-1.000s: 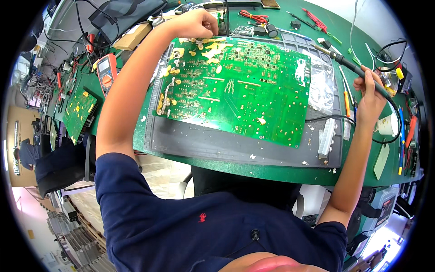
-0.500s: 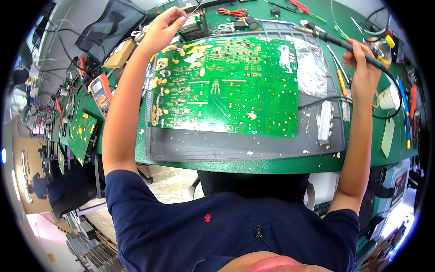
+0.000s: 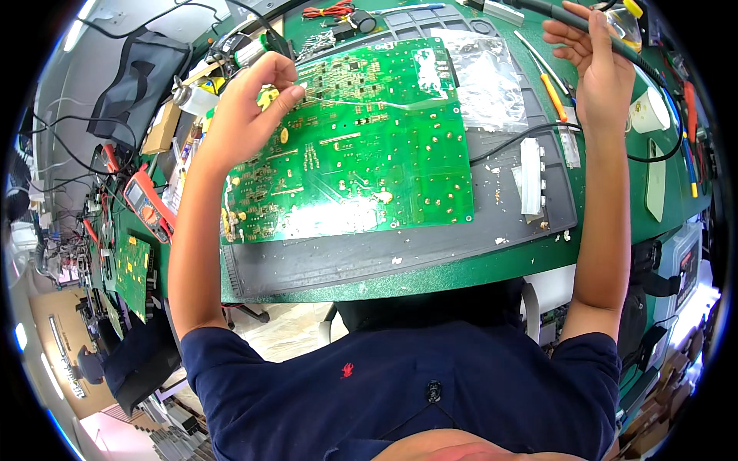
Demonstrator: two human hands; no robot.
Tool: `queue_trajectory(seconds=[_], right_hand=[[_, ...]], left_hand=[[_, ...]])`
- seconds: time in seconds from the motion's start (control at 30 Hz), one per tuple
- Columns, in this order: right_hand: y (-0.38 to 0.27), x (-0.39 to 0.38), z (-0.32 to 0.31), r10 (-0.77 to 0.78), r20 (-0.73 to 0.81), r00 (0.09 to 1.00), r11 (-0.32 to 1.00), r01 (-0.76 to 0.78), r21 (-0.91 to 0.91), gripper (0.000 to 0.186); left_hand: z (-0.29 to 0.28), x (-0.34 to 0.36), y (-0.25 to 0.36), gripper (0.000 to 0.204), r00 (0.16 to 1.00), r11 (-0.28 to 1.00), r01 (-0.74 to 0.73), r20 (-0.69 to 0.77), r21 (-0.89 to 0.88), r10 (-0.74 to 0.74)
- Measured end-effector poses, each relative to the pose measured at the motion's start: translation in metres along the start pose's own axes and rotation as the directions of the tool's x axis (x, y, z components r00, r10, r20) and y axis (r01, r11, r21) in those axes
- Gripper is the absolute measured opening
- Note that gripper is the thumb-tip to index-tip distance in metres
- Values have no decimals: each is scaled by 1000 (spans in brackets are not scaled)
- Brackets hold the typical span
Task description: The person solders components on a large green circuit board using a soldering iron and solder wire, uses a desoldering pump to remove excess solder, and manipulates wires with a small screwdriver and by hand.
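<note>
A large green circuit board (image 3: pixel 354 154) lies solder side up on a grey mat (image 3: pixel 430 246). My left hand (image 3: pixel 246 111) hovers over the board's far left corner, pinching a thin strand of solder wire (image 3: pixel 354 101) that runs out across the board. My right hand (image 3: pixel 596 65) is raised at the far right, off the board, closed around the dark handle of a soldering iron (image 3: pixel 569 17) whose black cable (image 3: pixel 653 77) trails off to the right. The iron's tip is out of the picture.
A clear plastic bag (image 3: pixel 484 77) lies on the board's right edge, a white strip (image 3: pixel 530 177) beside it. A red multimeter (image 3: pixel 150 203) and a second green board (image 3: pixel 131 273) sit at left. Red pliers (image 3: pixel 327 11), screwdrivers (image 3: pixel 550 84) and a white cup (image 3: pixel 649 111) crowd the green bench.
The view has swung, so the board sits lower and tilted. My left hand has come onto the board's corner, drawing solder wire out. My right hand has lifted the iron farther away.
</note>
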State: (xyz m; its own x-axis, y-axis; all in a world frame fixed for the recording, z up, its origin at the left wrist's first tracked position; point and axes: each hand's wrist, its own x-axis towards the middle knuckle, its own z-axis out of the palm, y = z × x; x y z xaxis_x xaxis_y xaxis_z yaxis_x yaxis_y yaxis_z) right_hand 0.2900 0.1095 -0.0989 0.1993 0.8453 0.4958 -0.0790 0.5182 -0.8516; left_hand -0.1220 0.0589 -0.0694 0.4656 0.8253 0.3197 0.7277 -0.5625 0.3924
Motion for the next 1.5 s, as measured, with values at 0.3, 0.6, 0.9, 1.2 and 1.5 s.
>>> queue_trajectory(seconds=[0.3, 0.6, 0.9, 1.2, 1.5], right_hand=[[-1, -4, 15, -54, -147, 988, 996, 43, -81, 38], [-22, -14, 35, -35, -197, 980, 998, 24, -61, 45], [-3, 3, -32, -38, 51, 998, 982, 47, -182, 35], [-14, 1, -50, 18, 342, 940, 951, 89, -296, 79], [-17, -12, -41, 55, 200, 978, 965, 0, -264, 66]], left_hand=[[24, 21, 71, 18, 950, 946, -159, 216, -283, 224], [42, 74, 42, 7, 942, 957, -276, -174, 90, 288], [79, 53, 30, 6, 922, 985, -172, -355, -24, 152], [62, 50, 24, 21, 926, 973, -229, -305, 20, 224], [60, 49, 26, 17, 969, 979, -198, -159, -48, 188]])
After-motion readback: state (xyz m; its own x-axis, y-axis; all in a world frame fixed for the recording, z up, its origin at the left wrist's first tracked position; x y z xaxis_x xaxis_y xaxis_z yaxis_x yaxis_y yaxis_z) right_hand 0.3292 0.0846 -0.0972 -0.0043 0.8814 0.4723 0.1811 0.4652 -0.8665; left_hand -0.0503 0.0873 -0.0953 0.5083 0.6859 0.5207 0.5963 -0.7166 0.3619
